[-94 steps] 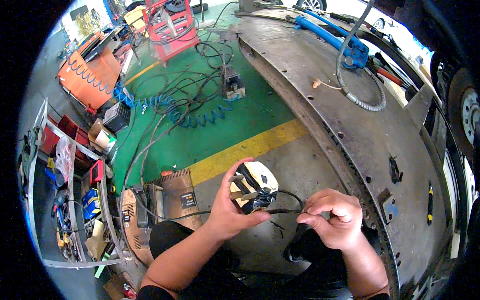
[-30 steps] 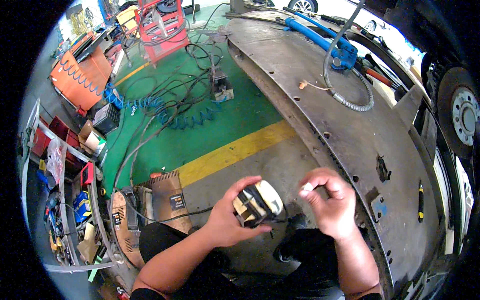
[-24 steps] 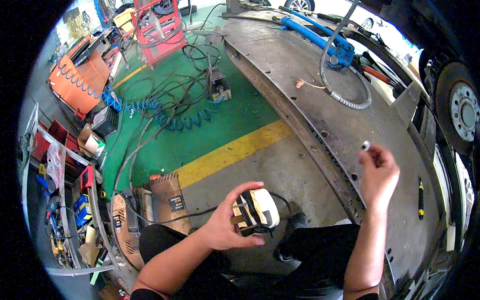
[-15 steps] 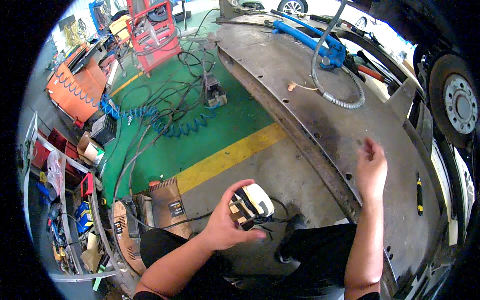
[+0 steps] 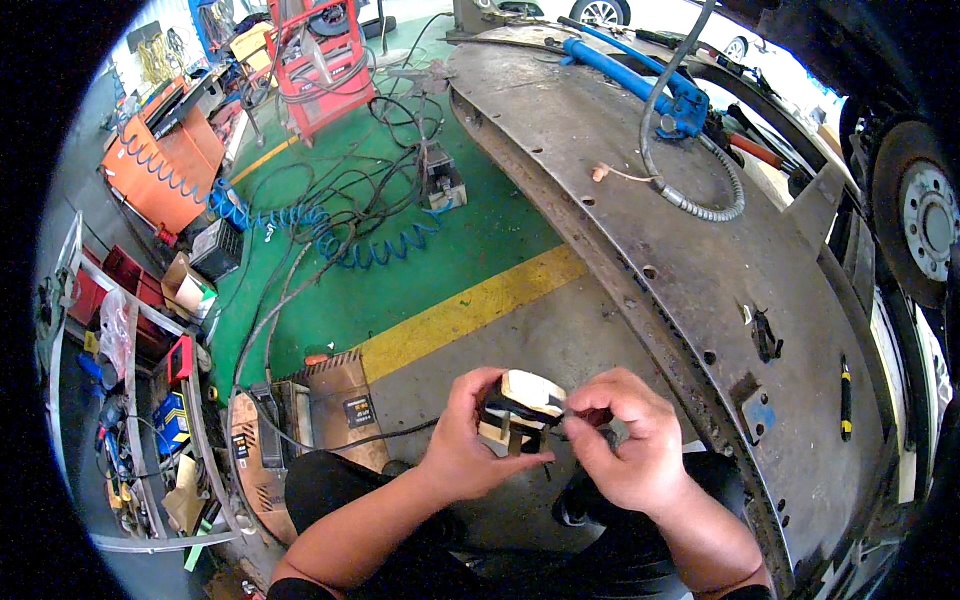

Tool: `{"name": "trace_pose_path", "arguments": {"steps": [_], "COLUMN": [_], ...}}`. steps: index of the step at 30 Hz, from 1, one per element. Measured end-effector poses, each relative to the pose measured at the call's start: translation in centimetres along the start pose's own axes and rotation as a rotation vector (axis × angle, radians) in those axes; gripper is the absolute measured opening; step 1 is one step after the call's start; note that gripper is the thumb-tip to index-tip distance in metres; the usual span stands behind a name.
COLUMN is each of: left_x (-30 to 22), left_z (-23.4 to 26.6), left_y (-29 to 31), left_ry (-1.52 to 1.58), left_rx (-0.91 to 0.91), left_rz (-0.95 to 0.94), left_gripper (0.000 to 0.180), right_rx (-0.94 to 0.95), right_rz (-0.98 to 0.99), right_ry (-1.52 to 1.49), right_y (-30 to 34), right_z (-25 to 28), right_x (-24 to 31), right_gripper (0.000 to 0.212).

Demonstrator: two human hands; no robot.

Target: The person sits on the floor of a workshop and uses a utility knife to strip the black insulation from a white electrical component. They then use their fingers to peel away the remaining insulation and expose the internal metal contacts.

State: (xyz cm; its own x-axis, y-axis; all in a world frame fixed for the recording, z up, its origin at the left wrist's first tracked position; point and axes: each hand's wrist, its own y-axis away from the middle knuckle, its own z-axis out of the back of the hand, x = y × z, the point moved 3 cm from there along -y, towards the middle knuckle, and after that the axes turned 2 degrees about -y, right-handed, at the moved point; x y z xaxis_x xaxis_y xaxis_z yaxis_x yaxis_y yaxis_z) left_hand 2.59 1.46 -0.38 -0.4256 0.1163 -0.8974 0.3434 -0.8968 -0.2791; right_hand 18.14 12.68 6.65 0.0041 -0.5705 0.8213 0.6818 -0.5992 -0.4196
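Observation:
My left hand [image 5: 462, 445] grips a palm-sized block-like part [image 5: 525, 395], its kind unclear, with a cream-white top, black sides and metal strips. The part hangs above the floor between my knees. Close at its right side, my right hand [image 5: 630, 435] is closed in a pinch, fingertips at the part's dark edge. What those fingertips hold is too small and dark to make out. To the right, a small black clip-like piece [image 5: 766, 338] and a metal bracket with holes [image 5: 758, 412] lie on the steel platform [image 5: 640, 220].
A black-and-yellow pen-like tool [image 5: 846, 400] and a blue hydraulic ram [image 5: 620, 75] lie on the platform. A wheel hub with brake disc [image 5: 925, 215] stands right. Cables and a coiled blue hose [image 5: 370, 250] cover the green floor. A tool cart [image 5: 175, 400] is left, flattened cardboard [image 5: 345, 405] near my legs.
My right hand has come left from over the platform to the part in my left hand, uncovering the black piece and bracket. The left hand keeps its hold.

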Motion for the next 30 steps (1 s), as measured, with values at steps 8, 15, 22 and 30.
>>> {"name": "trace_pose_path", "arguments": {"steps": [8,15,22,30], "left_x": [1.0,-0.4,0.1,-0.8], "left_z": [-0.7,-0.5,-0.8,-0.5], "left_y": [0.7,-0.1,0.2,-0.6], "left_ry": [-0.269,-0.374,-0.395,-0.092], "left_rx": [-0.110,-0.082,-0.120,0.096], "left_rz": [-0.297,-0.427,-0.407,-0.136], "left_gripper": [0.095,0.087,0.087,0.093], "right_rx": [0.042,0.068,0.042,0.136], "right_rz": [-0.126,-0.118,0.179,-0.304], "right_ry": [0.098,0.131,0.453,-0.045], "right_y": [0.2,0.7,1.2,0.2], "right_z": [-0.4,-0.7,-1.9,0.4], "right_x": [0.8,0.0,1.1,-1.7], "right_gripper": [0.021,0.020,0.020,0.016]}}
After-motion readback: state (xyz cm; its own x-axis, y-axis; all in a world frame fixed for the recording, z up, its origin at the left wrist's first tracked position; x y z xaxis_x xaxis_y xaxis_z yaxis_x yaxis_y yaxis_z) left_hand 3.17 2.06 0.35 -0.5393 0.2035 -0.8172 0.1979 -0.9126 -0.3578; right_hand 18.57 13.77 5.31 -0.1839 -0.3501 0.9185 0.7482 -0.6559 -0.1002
